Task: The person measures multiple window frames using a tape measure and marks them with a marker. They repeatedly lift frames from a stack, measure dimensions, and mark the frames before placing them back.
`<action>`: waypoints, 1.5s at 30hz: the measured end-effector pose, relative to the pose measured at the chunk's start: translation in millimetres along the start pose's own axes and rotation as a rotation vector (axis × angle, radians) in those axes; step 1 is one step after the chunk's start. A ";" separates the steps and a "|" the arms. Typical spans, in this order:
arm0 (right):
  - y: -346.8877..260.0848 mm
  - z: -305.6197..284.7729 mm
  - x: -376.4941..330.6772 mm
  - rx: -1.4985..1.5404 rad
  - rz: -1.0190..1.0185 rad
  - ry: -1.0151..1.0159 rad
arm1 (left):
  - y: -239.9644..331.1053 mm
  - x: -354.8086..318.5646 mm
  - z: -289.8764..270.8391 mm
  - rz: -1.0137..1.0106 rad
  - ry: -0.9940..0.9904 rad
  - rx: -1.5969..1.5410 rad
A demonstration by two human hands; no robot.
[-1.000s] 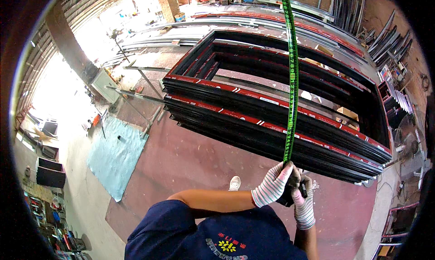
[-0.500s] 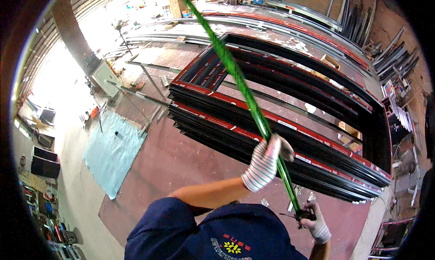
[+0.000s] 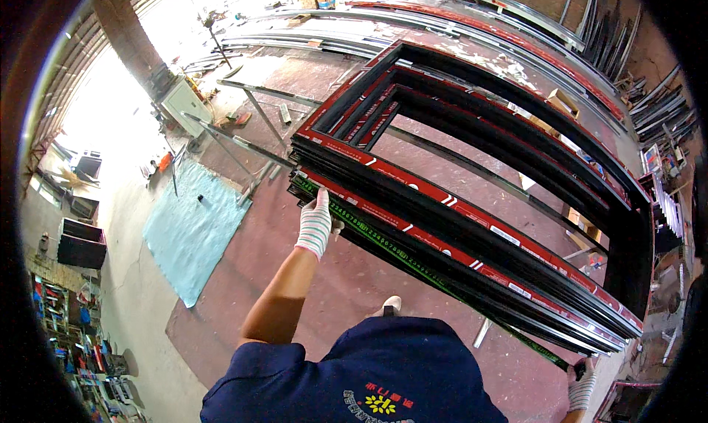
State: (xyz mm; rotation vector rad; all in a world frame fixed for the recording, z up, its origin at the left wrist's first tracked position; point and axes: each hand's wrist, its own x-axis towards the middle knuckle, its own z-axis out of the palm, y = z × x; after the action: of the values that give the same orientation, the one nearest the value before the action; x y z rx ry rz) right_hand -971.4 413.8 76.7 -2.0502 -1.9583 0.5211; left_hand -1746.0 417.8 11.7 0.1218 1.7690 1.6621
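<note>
My left hand [image 3: 316,222], in a white knit glove, presses the free end of a green measuring tape [image 3: 413,264] against the near left corner of a stack of black and red metal frames [image 3: 472,224]. The tape runs along the stack's near edge to the lower right. There my right hand [image 3: 581,385], also gloved, holds the tape's dark case at the stack's right corner. My blue shirt fills the bottom of the view.
The frames lie stacked on a reddish floor. A light blue sheet [image 3: 193,227] lies to the left. Thin metal bars [image 3: 243,146] rest on stands behind it. Long profiles [image 3: 472,32] lie at the back, and shelves with clutter stand at the far left.
The tape swung from upright down to lie along the stack's near edge. My hands moved apart, left to the left corner, right to the lower right.
</note>
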 end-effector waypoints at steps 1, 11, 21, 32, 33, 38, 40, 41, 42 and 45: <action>0.8 1.5 4.1 0.015 -0.044 0.046 | -0.2 2.0 -0.8 0.011 0.010 0.009; -28.1 -16.2 14.9 -0.111 -0.203 0.137 | 15.5 23.9 4.2 -0.007 0.126 0.190; -59.3 7.5 48.1 -0.364 -0.214 0.359 | -3.8 49.8 -21.9 -0.099 0.136 0.333; -55.5 18.4 48.7 -0.457 -0.314 0.554 | -3.4 43.6 -10.2 0.036 0.136 0.309; -54.5 19.9 49.9 -0.453 -0.312 0.549 | -3.5 46.8 -13.1 0.031 0.137 0.313; -54.7 21.0 52.3 -0.415 -0.316 0.553 | -3.1 53.2 -15.5 0.025 0.149 0.332; -50.8 22.6 49.0 -0.331 -0.339 0.546 | -4.3 51.0 -13.6 0.034 0.238 0.331; -46.5 22.3 43.7 -0.319 -0.291 0.495 | -6.0 51.3 -28.1 0.126 0.086 0.256; -45.2 20.7 36.9 -0.263 -0.348 0.495 | -1.4 34.7 -23.6 0.182 0.018 0.187; -33.6 17.0 10.6 -0.137 -0.443 0.481 | 38.4 9.7 -24.7 0.205 -0.003 0.034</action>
State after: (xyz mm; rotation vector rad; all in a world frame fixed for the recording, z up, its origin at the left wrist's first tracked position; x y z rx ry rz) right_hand -1008.7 425.4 74.7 -1.5361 -2.0761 -0.1890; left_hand -1781.2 408.7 40.9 0.3308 1.8341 1.7726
